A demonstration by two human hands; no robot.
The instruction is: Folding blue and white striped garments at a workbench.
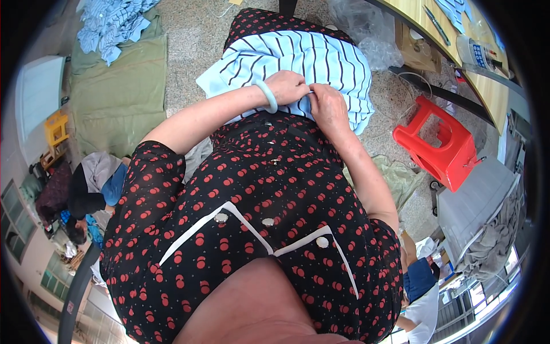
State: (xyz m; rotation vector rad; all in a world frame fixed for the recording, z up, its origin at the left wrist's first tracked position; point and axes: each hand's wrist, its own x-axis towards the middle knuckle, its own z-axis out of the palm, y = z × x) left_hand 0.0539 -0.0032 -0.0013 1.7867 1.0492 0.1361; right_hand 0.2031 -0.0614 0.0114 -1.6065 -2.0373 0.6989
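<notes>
Fingertips meet here, the left hand [285,87] and the right hand [331,109] both pinched on a fold of the striped cloth [338,60], draped over the dotted black garment [258,23]. It looks light, soft and limp, likelier to crease or slide than tear, so a doubled edge seems the surest hold.

Dark-striped, light-blue cloth [293,53]; black clothing [240,192] with red dots; red stool [452,163], three o'clock; olive-green sheet [117,94], ten o'clock.
</notes>
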